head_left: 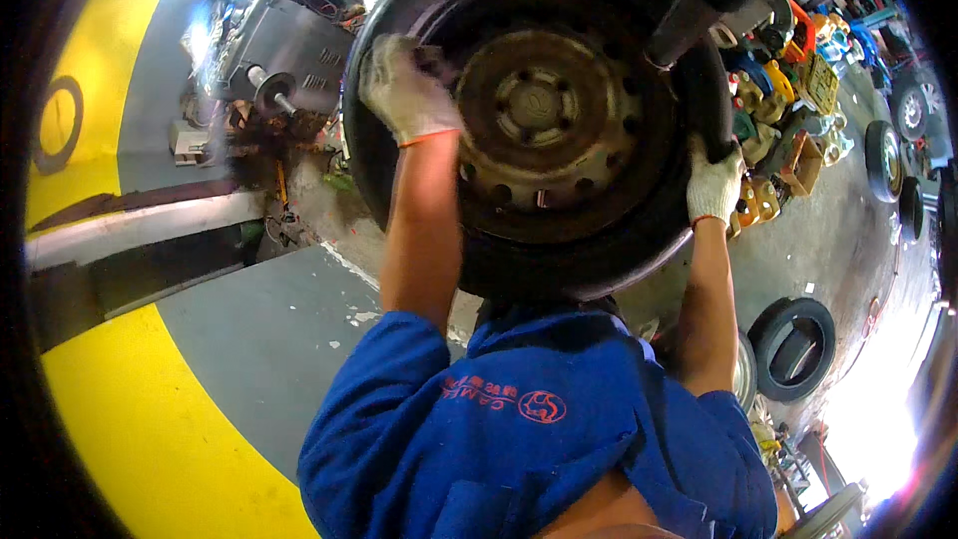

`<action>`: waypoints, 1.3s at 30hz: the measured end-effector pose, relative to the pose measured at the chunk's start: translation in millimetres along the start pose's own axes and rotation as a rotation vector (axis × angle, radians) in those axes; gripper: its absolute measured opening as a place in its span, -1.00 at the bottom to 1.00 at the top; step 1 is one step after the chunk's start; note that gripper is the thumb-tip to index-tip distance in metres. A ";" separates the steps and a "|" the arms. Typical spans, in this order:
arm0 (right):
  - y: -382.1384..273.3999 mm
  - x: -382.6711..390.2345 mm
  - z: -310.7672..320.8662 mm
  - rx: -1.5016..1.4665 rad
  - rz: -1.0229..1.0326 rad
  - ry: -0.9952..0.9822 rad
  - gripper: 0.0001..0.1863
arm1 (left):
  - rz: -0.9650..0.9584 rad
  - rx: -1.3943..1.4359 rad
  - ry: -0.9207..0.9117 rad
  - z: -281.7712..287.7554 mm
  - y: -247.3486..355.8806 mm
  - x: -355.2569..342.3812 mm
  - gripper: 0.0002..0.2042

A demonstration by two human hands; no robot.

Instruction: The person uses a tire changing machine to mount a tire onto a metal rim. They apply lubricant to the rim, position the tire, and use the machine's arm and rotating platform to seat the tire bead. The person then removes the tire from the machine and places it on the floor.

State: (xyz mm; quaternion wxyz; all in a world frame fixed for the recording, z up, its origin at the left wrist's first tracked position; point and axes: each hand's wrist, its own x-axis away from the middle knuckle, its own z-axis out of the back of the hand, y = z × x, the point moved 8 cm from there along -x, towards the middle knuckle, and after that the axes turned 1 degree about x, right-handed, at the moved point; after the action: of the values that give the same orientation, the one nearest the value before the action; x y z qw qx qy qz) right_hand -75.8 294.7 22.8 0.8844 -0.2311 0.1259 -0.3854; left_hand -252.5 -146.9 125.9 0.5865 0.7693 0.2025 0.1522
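Observation:
A large black tyre [529, 269] on a dull steel wheel rim [539, 110] fills the upper middle, its face toward me. My left hand [404, 90], in a white knit glove, is against the tyre's left side; its fingers are smeared by motion. My right hand [714, 178], also gloved, grips the outer tread on the right, fingers wrapped over the edge. A black machine column [689, 0] reaches down to the wheel's upper right.
A grey metal machine [299, 40] with a spindle stands at left beside yellow-and-grey flooring [110, 429]. Plastic containers [818, 80] and a wooden box [801, 162] crowd the right. Loose tyres [773, 359] and wheels [883, 162] stand farther right, near a bright opening.

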 end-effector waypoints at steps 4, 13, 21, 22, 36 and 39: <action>-4.3 4.2 0.5 -0.007 -0.037 -0.059 0.03 | -0.393 -0.827 0.186 89.6 57.8 -112.6 -0.38; -11.9 -1.3 9.3 0.072 -0.063 -0.101 0.02 | 0.505 -0.569 -0.234 129.9 -67.1 -167.0 -0.28; 1.0 -5.7 -2.2 0.079 0.023 -0.063 0.15 | 0.205 -1.089 -0.170 151.2 -15.5 -121.1 0.02; 0.8 -2.9 -5.3 0.091 0.047 -0.039 0.16 | 0.223 -1.043 -0.178 165.9 -9.5 -115.5 -0.01; 4.4 -29.5 -8.5 -0.106 0.060 -0.221 0.09 | 0.207 -0.791 -0.243 163.1 -7.1 -68.7 0.08; -1.3 -18.7 1.7 -0.065 0.006 -0.224 0.10 | 0.279 -0.779 -0.125 167.9 -8.0 -52.7 0.29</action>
State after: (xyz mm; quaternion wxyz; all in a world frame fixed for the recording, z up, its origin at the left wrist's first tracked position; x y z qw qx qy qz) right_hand -88.4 308.2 25.8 0.8861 -0.3008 0.0392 -0.3504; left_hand -220.3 -312.0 73.7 0.8185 0.5178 -0.0122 0.2485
